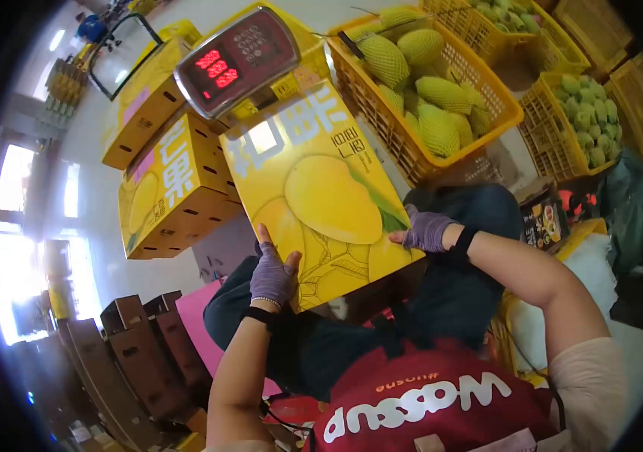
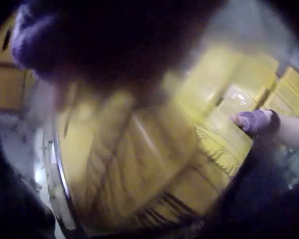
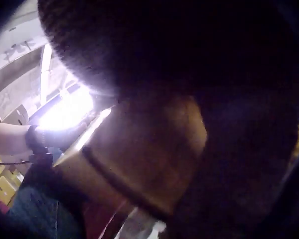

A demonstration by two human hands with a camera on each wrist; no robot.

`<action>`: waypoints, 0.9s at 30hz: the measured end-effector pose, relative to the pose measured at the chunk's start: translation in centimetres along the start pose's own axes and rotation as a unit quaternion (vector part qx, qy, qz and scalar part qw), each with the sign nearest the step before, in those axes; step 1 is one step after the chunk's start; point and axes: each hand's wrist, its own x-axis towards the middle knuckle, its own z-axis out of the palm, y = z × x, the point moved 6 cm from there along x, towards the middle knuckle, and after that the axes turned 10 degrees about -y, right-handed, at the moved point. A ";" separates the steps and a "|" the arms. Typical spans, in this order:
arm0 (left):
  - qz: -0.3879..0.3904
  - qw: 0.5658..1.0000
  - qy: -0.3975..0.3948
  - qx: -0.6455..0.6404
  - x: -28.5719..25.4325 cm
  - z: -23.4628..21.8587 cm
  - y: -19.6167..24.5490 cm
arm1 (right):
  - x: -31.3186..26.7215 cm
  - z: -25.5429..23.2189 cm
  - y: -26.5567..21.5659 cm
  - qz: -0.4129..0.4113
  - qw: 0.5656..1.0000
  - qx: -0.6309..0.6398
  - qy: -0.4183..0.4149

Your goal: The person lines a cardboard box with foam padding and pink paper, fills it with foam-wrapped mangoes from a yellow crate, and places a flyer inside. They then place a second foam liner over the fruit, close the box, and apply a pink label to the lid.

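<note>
A yellow box (image 1: 329, 203) printed with mangoes lies between the two gloved hands, tilted over the lap. My left hand (image 1: 272, 277) grips its near left edge, thumb on the top face. On its right edge, my right hand (image 1: 428, 230) holds with the thumb at the rim and the other fingers mostly hidden. The box's top fills much of the left wrist view, with the right hand (image 2: 256, 121) at its far edge. A dark, blurred side of the box (image 3: 149, 149) shows in the right wrist view.
A scale display (image 1: 239, 60) with red digits stands beyond the box. Yellow crates of net-wrapped fruit (image 1: 438, 128) and green fruit (image 1: 589, 120) are at the right. Stacked yellow boxes (image 1: 178, 188) sit at the left, brown cartons (image 1: 144, 354) nearer.
</note>
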 end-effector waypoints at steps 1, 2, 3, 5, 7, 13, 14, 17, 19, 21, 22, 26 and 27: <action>0.004 1.000 0.017 -0.008 -0.1 -0.6 -0.2 | 0.6 -1.1 0.0 -0.015 1.000 -0.011 0.022; 0.020 1.000 0.013 0.017 0.5 -0.9 -0.4 | -0.9 -2.4 -1.5 -0.046 0.996 -0.049 0.050; 0.036 0.998 0.004 0.046 1.4 -1.3 -0.3 | -1.6 -3.7 -2.7 -0.016 0.994 -0.072 0.075; 0.048 0.997 0.038 0.038 4.5 -3.8 0.0 | -0.9 -5.9 -5.6 0.025 0.990 -0.090 0.108; 0.078 0.992 0.094 0.039 8.3 -6.9 0.1 | 0.6 -8.3 -7.8 0.022 0.987 -0.058 0.149; 0.056 0.997 0.054 0.026 18.6 -13.8 2.1 | 7.0 -16.0 -10.0 0.004 0.981 -0.069 0.183; 0.074 0.994 0.077 0.025 19.2 -14.2 1.8 | 7.4 -16.5 -11.2 0.033 0.970 -0.124 0.206; 0.052 0.997 -0.001 -0.063 22.3 -11.1 -1.1 | 9.1 -16.1 -11.2 0.053 0.982 -0.064 0.170; 0.048 0.996 -0.017 -0.071 20.4 -12.9 1.4 | 9.7 -17.1 -10.9 0.052 0.981 -0.047 0.181; 0.117 0.989 0.091 -0.007 21.6 -12.8 0.1 | 9.4 -16.8 -10.8 0.063 0.977 -0.054 0.198; 0.090 0.994 0.061 -0.015 21.0 -12.7 0.7 | 7.8 -16.5 -11.0 0.066 0.989 0.003 0.133; 0.166 0.980 0.109 0.014 22.1 -9.7 -2.3 | 1.0 -9.7 -8.8 0.069 0.985 -0.048 0.153; 0.066 0.995 0.070 0.029 18.1 -9.4 -0.6 | -0.4 -6.5 -6.9 0.044 0.994 -0.011 0.101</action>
